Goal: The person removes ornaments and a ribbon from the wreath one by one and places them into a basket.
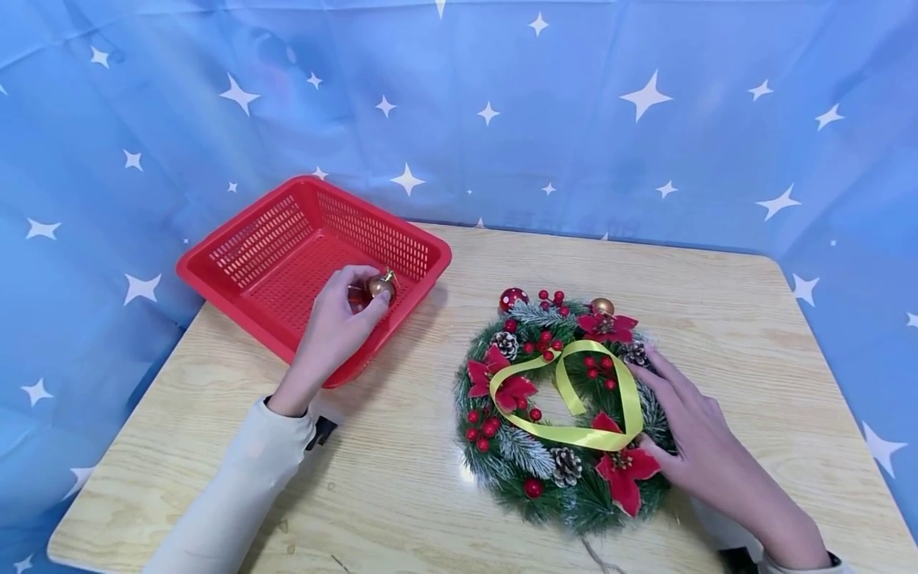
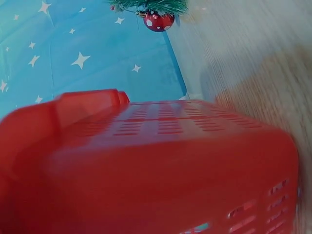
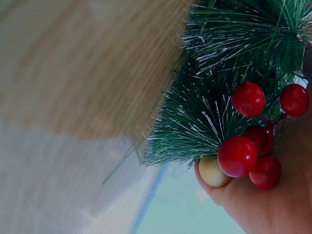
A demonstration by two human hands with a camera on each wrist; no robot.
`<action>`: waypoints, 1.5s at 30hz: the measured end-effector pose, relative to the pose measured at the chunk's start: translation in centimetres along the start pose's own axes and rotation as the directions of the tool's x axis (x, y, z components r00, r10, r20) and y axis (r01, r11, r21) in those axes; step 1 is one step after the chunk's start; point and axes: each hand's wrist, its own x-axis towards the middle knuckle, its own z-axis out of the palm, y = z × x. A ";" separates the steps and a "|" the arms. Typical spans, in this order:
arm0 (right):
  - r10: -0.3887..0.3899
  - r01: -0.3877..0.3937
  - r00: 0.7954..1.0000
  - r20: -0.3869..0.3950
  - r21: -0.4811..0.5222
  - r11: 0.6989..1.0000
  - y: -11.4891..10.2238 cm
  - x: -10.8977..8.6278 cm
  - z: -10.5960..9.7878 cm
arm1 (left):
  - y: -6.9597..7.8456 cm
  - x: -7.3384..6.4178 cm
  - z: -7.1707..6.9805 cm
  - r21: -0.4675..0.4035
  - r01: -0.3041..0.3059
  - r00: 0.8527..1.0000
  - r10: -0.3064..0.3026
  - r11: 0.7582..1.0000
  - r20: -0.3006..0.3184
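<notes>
In the head view, the left grip [image 1: 339, 312] pinches a gold bauble [image 1: 382, 286] within or just over the red basket [image 1: 315, 251], where a light fingertip hold should suit, while the right grip [image 1: 692, 422] grasps the right side of the wreath [image 1: 527, 450] lying on the surface [image 1: 402, 478]. The left wrist view shows mainly basket wall, hiding that pinch. In the right wrist view, red berries [image 3: 237, 156] crowd the palm, so steadying gently should avoid crushing them.

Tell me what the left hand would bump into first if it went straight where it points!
Holding a gold bauble, the left hand would probably meet the red plastic basket's slotted far wall; depth is unclear, so the hand might pass above it.
</notes>
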 end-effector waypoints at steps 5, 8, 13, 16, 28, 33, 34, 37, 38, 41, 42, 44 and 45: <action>0.004 -0.004 1.000 0.006 0.013 1.000 0.0 0.0 0.1 | 0.0 0.3 -0.2 0.096 0.067 0.997 -0.071 0.993 0.037; 0.005 -0.005 1.000 0.005 0.015 1.000 0.1 0.0 0.1 | 0.0 0.5 -0.1 0.162 0.096 0.992 -0.108 0.982 0.071; 0.004 -0.004 1.000 0.009 0.016 1.000 0.1 0.0 0.2 | -0.2 0.7 0.0 0.226 0.117 0.985 -0.142 0.967 0.097; 0.004 -0.004 1.000 0.012 0.010 1.000 0.1 -0.2 0.3 | -0.5 0.6 -0.1 0.258 0.108 0.983 -0.141 0.960 0.114; -0.027 0.027 1.000 0.001 -0.012 1.000 -0.1 0.1 0.4 | -1.4 1.0 -0.8 0.433 0.139 0.956 -0.235 0.891 0.175; -0.018 0.018 1.000 0.002 -0.015 1.000 0.0 0.1 0.3 | -1.4 1.3 -1.0 0.476 0.185 0.927 -0.313 0.860 0.204; -0.015 0.015 1.000 0.003 -0.014 1.000 0.0 0.1 0.3 | -1.4 1.3 -1.0 0.483 0.193 0.922 -0.326 0.854 0.208; -0.009 0.009 1.000 0.001 -0.015 1.000 -0.1 0.1 0.1 | -1.3 1.6 -1.0 0.492 0.202 0.911 -0.347 0.847 0.222; -0.007 0.007 1.000 0.000 -0.015 1.000 -0.1 0.0 0.0 | -1.3 1.6 -0.9 0.492 0.203 0.910 -0.348 0.847 0.225; -0.013 0.013 1.000 -0.006 -0.022 1.000 -0.1 0.0 -0.2 | -1.4 1.8 -0.9 0.480 0.205 0.908 -0.349 0.853 0.232; -0.013 0.013 1.000 -0.008 -0.023 1.000 -0.1 -0.1 -0.2 | -1.4 1.8 -0.9 0.477 0.204 0.909 -0.346 0.855 0.232; -0.014 0.014 1.000 -0.008 -0.024 1.000 0.0 -0.1 -0.2 | -1.4 1.9 -0.9 0.471 0.209 0.911 -0.345 0.857 0.225; -0.016 0.016 1.000 -0.010 -0.027 1.000 0.0 0.0 -0.2 | -1.4 1.9 -1.0 0.467 0.209 0.914 -0.342 0.859 0.220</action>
